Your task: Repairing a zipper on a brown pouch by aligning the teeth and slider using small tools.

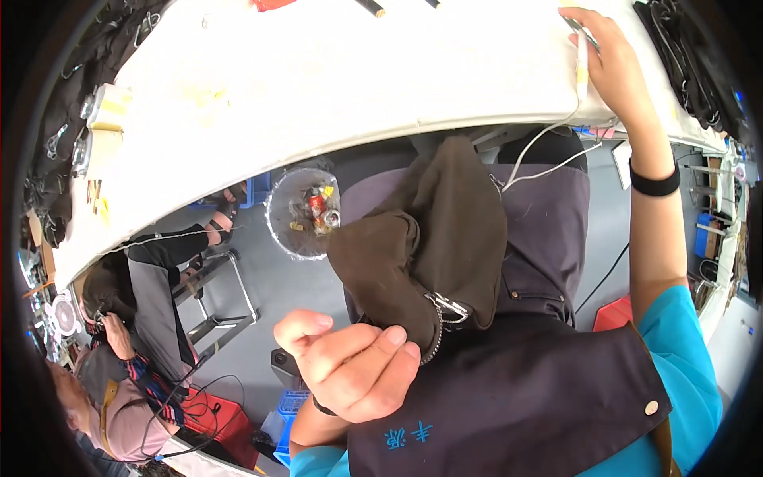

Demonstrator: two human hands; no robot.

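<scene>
My left hand (358,370) is closed in front of my apron, fingers curled at the edge of a dark brown cloth piece (465,230) lying over my lap. A silver metal zip or chain (439,330) runs down that edge and passes behind my fingertips. A shiny metal clip or pull (451,306) sits by it. At the upper right, my right hand (616,67) reaches over the white table and grips a thin grey object (586,33), mostly hidden by the fingers. A white cable (548,131) leads from beneath that hand down toward my lap.
The white table (318,95) curves across in front of me. Dark cloth pieces (687,63) are stacked at its right end. A clear-lined bin (274,215) with cans stands under the edge. At the left sits a co-worker (131,397), near a metal-framed stool (238,278). A red stool (612,314) is at the right.
</scene>
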